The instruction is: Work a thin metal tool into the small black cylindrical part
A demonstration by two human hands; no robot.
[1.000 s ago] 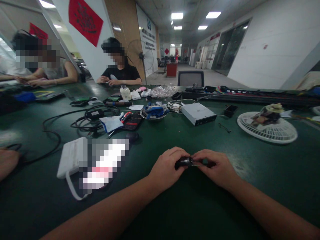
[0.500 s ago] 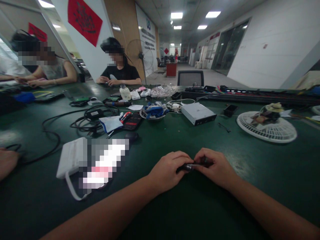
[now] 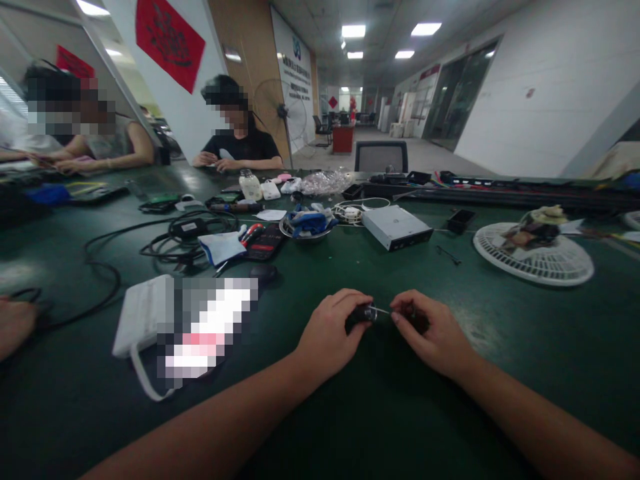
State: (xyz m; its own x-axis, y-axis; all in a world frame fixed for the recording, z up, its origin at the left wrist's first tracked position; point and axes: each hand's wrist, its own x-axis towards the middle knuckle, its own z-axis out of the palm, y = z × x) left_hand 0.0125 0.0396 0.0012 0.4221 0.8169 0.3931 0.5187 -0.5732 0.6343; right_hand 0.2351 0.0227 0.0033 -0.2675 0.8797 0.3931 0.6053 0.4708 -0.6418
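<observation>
My left hand (image 3: 325, 337) is closed around a small black rounded object (image 3: 369, 312) with a shiny ring-like end. Its exact kind cannot be made out, since the fingers cover most of it. From the shiny end a thin pale strand (image 3: 382, 311) runs across to the fingertips of my right hand (image 3: 431, 328). Thumb and fingers of that hand pinch the strand's far end; whether it is a wire or a stiff rod is unclear. Both hands are low over the dark green table (image 3: 340, 413), with a short gap between them.
Left of my forearm lie a white power bank (image 3: 146, 313) with a cable, and a lit phone-like screen (image 3: 213, 327). Farther back are a black mouse (image 3: 264, 273), a bowl (image 3: 306, 233), an optical drive (image 3: 397, 227) and a white fan grille (image 3: 533, 253). Another person's hand (image 3: 15, 327) shows at left.
My hands have drawn slightly apart, and the pale strand now shows between them. The left hand has tilted up, so the black object's shiny end faces right.
</observation>
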